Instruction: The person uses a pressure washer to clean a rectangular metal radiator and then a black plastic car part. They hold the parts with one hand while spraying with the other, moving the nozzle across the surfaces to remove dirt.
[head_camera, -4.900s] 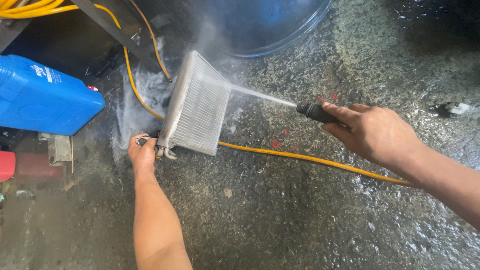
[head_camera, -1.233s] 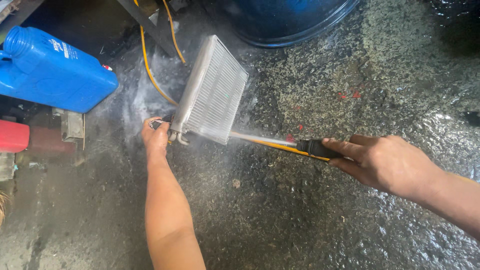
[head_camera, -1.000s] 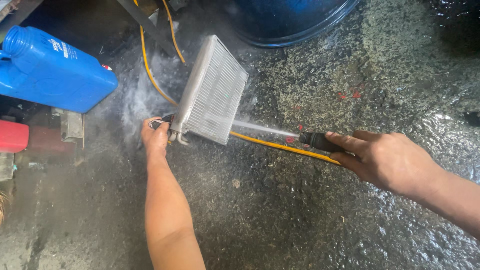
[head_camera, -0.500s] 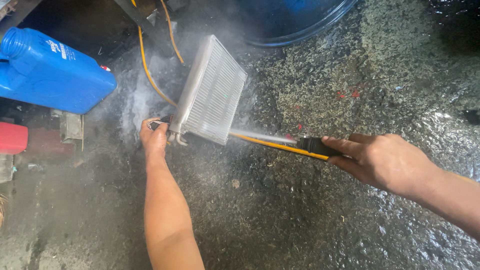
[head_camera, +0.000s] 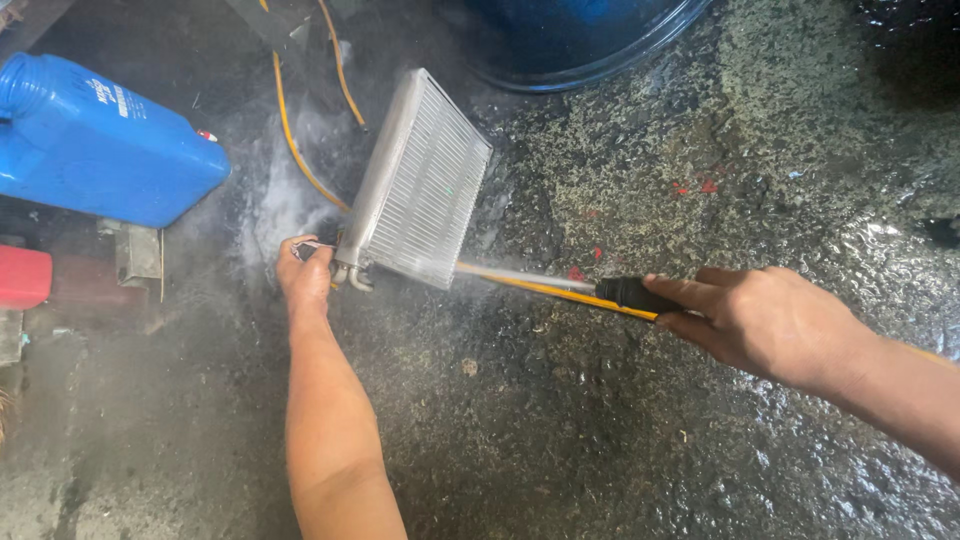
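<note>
Head view: the left hand (head_camera: 305, 275) is closed on the pipe stubs at the lower left corner of a finned aluminium heat-exchanger core (head_camera: 420, 185), propping it tilted on its edge on the wet concrete floor (head_camera: 560, 440) in the upper middle of the frame. The right hand (head_camera: 765, 320) is wrapped around a black spray nozzle (head_camera: 630, 293) at centre right, its grip clamped on the nozzle body. A thin water jet (head_camera: 520, 275) runs leftward from the nozzle to the core's lower right corner, with mist rising left of the core. A yellow hose (head_camera: 300, 150) loops behind the core toward the top of the frame, and another stretch lies under the jet. A blue plastic jerrycan (head_camera: 100, 140) lies at upper left, a red container (head_camera: 22, 277) at the left edge, and the rim of a blue drum (head_camera: 590, 45) at top centre.

The risks, as I judge them: the fins look thin, and a jet this close and slanted could flatten them; the single-corner hold on a wet floor could let the core slip or topple; spray may rebound toward the person.

The core's long axis runs from lower left to upper right of the frame, its finned face turned toward the lower right, facing the nozzle. The nozzle points left.
</note>
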